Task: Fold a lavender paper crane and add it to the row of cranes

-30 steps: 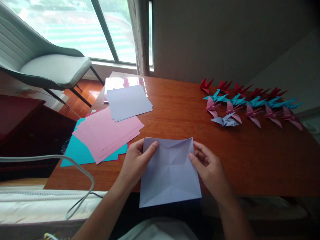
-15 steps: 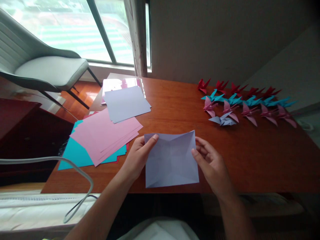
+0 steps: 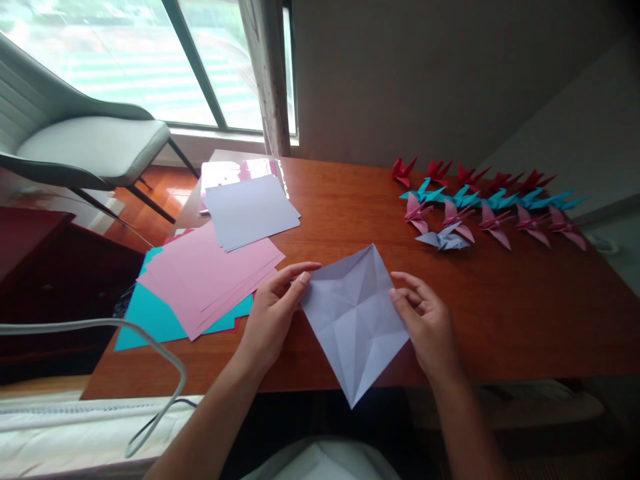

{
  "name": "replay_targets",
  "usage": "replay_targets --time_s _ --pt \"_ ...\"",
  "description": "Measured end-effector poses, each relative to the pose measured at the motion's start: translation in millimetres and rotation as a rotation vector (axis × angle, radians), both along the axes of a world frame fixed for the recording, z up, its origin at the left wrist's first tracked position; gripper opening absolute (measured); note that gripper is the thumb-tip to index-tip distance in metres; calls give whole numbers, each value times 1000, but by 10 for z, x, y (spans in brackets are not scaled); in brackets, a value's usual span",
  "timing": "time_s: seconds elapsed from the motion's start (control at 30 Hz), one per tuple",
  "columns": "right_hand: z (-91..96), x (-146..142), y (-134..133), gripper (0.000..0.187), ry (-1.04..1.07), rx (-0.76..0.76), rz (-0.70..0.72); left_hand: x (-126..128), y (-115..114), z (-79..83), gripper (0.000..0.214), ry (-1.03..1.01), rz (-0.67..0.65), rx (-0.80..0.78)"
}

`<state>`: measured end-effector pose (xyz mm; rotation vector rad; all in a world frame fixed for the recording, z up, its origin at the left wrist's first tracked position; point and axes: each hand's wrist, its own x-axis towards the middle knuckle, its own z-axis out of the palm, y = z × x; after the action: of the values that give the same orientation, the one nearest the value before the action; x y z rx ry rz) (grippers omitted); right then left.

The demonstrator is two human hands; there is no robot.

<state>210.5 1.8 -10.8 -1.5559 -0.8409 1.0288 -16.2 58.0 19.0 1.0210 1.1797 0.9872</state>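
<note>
A creased square of pale lavender origami paper [image 3: 356, 313] is held up over the table's front edge, turned so that one corner points down toward me. Fold lines cross at its middle. My left hand [image 3: 277, 307] pinches it at the left corner, thumb on top. On the right side, my right hand [image 3: 423, 313] grips the edge between thumb and fingers. One lavender paper crane [image 3: 444, 239] stands on the table beyond my right hand.
Rows of pink cranes [image 3: 493, 223], turquoise cranes [image 3: 500, 199] and red cranes [image 3: 467, 177] line the right rear of the wooden table [image 3: 350, 207]. Pink sheets [image 3: 215, 280], turquoise sheets [image 3: 145, 320] and lavender sheets [image 3: 253, 213] lie at left. A white cable [image 3: 165, 353] loops at the lower left.
The lavender paper has been turned from edge-on to corner-down, showing its crossing creases more plainly. Both hands have kept hold of it while shifting their grips. The view has moved slightly.
</note>
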Motion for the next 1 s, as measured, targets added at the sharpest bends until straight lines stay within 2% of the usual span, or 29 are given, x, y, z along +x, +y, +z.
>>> replay_targets --time_s 0.2,0.37,0.43,0.6,0.73,0.87,1.0 --pt "-3 -6 -4 40 -58 21 -3 5 -24 10 29 141 39 94" --pt "-28 -47 -5 37 -150 33 19 -35 -35 -41 24 58 24 69" --pt "-47 -40 -3 37 -146 36 28 -52 -41 -48 28 -1 -43 56" --pt "-78 -11 -11 36 -69 48 15 -65 -51 12 39 -97 -310 114" --pt "-63 -10 -10 34 -28 47 15 -60 -57 60 54 -174 -435 146" --pt "-39 -9 -6 35 6 36 24 -72 -73 59 74 -279 -576 46" --pt "-28 4 -8 36 47 26 26 -96 -87 58 79 -348 -678 -22"
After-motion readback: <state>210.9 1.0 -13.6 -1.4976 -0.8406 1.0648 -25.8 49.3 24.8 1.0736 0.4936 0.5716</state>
